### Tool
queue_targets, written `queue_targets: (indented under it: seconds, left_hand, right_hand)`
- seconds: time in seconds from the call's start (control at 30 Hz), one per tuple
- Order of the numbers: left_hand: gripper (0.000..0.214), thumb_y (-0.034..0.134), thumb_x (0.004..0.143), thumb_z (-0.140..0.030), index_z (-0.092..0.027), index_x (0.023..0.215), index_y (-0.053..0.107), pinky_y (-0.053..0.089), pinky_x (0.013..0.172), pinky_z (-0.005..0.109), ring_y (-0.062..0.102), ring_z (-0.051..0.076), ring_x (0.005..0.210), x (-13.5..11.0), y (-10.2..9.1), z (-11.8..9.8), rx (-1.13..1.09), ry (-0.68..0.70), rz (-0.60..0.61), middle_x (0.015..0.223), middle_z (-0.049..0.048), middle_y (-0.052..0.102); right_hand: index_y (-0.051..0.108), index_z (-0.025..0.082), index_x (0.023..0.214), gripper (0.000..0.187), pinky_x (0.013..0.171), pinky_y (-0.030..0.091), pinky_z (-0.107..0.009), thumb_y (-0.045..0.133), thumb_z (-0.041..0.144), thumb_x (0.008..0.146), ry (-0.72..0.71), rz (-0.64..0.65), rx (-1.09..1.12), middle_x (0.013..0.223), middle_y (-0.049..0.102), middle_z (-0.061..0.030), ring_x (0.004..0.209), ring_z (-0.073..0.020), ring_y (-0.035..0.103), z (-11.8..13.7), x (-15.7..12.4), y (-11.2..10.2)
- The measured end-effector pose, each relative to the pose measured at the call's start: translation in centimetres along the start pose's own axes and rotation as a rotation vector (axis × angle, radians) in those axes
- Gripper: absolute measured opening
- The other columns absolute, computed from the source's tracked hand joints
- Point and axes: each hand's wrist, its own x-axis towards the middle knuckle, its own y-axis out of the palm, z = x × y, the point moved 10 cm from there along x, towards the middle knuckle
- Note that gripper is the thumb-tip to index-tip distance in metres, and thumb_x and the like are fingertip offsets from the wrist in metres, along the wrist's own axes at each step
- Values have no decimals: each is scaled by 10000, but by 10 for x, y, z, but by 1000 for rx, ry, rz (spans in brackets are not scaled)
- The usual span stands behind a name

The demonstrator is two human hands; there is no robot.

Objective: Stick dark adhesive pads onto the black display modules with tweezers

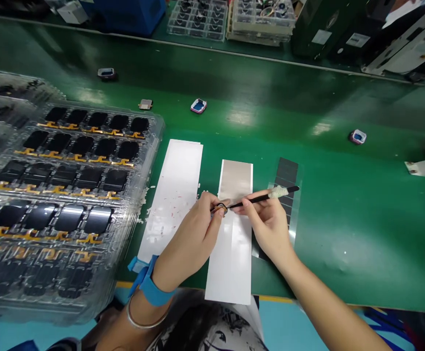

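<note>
My left hand [192, 236] pinches a small dark screen part [219, 209] with an orange edge, much of it hidden by the fingers. In my right hand [273, 226] are slim black tweezers [258, 199], wrapped near the back end in pale, frayed material. Their tip points left and meets or nearly meets the part; I cannot tell which. Under both hands lies a white adhesive sheet [230, 263] with a beige upper section. Beneath my right hand is a clear sheet of black rectangular pieces [286, 170].
Stacked clear trays [154, 131] of black screens with orange flex cables fill the left. A white strip [178, 180] with red and white scraps lies beside them. Small watch-like cases [198, 106] dot the green bench [344, 219]. Trays [198, 19] and a blue box [125, 14] stand behind.
</note>
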Motion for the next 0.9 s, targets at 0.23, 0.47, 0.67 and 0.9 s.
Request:
queue_targets:
  seconds: [0.23,0.47,0.67,0.9]
  left_hand:
    - [123,350,1019,-298,-204,978,418,390,660,308,545,179,755,-1,-5,3,70,-10,-57,879,28,558]
    - [134,336,1025,-325,-213,982,397,335,565,277,526,155,638,-2,-2,5,30,-16,-39,875,24,593]
    - [113,323,1024,-301,-216,1004,393,328,560,280,557,179,652,-3,-2,2,142,-17,-32,820,18,583]
    - [108,317,1019,-289,-214,982,386,347,541,273,608,203,681,-1,-3,-5,219,-6,-28,823,28,617]
  right_hand:
    - [525,218,943,226,740,609,-348,679,348,840,-20,-17,-26,813,666,-26,745,-174,708,-1,1,-1]
    - [503,228,985,193,756,591,-326,636,327,887,-48,39,-41,872,645,-16,770,-156,700,-1,0,1]
    - [516,216,969,164,766,589,-323,616,329,903,-75,47,-42,879,644,-25,771,-152,699,-2,-2,1]
    - [567,201,906,120,725,603,-294,650,284,881,-119,13,-2,862,653,-20,737,-146,713,3,-2,1]
